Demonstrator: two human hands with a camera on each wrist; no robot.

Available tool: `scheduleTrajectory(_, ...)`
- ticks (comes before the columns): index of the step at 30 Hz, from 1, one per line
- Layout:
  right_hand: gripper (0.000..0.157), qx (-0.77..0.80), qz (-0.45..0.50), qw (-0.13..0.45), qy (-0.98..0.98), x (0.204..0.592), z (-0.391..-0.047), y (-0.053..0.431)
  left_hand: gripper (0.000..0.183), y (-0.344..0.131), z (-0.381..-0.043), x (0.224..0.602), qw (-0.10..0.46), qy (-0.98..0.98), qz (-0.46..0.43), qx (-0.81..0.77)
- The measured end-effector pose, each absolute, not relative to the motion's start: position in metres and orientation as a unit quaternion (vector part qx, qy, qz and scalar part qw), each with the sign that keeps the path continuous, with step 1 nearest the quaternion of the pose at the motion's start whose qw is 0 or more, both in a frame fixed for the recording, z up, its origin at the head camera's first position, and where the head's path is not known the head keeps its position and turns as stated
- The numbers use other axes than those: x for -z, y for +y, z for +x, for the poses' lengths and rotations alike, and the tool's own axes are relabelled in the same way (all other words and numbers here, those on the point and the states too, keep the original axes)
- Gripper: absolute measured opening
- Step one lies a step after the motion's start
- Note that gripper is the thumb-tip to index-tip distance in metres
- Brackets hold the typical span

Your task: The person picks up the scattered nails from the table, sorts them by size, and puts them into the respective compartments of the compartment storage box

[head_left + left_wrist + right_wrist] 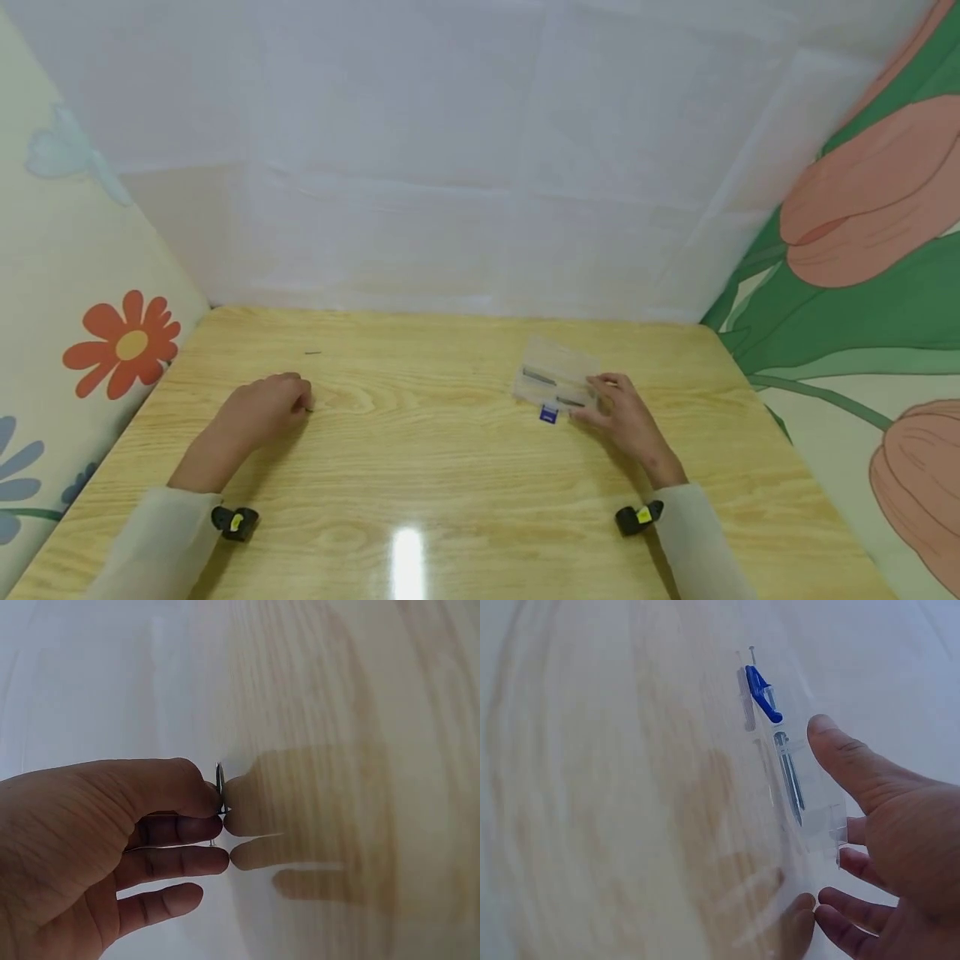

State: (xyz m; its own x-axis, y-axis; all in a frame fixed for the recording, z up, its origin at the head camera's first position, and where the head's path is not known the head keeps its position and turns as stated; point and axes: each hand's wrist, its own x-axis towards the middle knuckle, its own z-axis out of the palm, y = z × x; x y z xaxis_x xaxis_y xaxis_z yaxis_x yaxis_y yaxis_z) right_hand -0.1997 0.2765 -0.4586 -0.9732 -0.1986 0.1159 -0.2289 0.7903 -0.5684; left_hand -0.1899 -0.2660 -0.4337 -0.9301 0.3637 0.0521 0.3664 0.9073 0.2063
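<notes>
Near the left side of the wooden table, my left hand (262,408) pinches a small thin metal nail (220,784) between thumb and fingertips, close to the tabletop. Another thin nail (312,352) lies on the table beyond that hand. My right hand (622,417) holds the right end of a clear plastic box (555,354), thumb at the front edge and fingers at the far side. Dark metal nails (538,377) lie in separate compartments of the box. A blue latch (549,414) sticks out at its front; whether the lid is fastened I cannot tell.
The wooden table (420,467) reaches back to a white cloth (390,242) hanging behind it. Flower-patterned panels (862,342) stand on both sides. A bright light reflection (408,558) shows near the front edge.
</notes>
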Motion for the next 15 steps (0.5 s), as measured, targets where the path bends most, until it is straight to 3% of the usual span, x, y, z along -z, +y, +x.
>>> scheduleTrajectory(15,0.079,-0.334,0.114,0.005,-0.936,0.4624,-0.1991,0.28,0.022,-0.2628,-0.1888,0.4335,0.028,-0.975,-0.208,0.069)
